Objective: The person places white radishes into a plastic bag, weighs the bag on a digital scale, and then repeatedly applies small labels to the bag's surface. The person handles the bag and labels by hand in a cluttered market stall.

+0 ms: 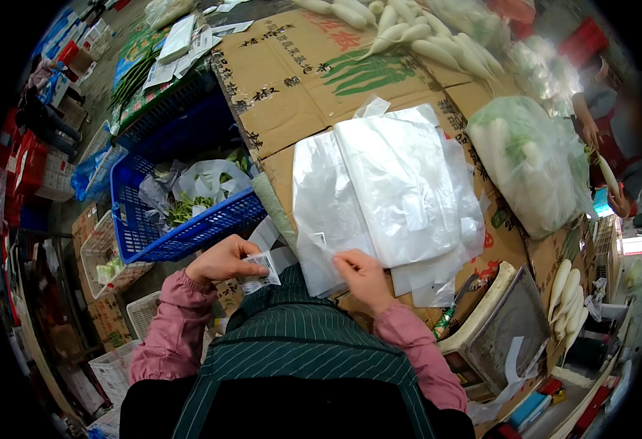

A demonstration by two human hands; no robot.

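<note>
Stack of clear plastic bags (390, 190) beyond the fingertips, right hand (363, 276) pinching its near edge, best lifting one sheet only; small printed label (261, 265) clamped in left hand (222, 262).

The left hand (222, 261) pinches a small white printed label strip (262, 272), and the right hand (361, 276) presses the near edge of a stack of clear plastic bags (394, 194) lying on flattened brown cardboard (291, 80). To the right, a filled clear bag of white radishes (529, 164).
</note>
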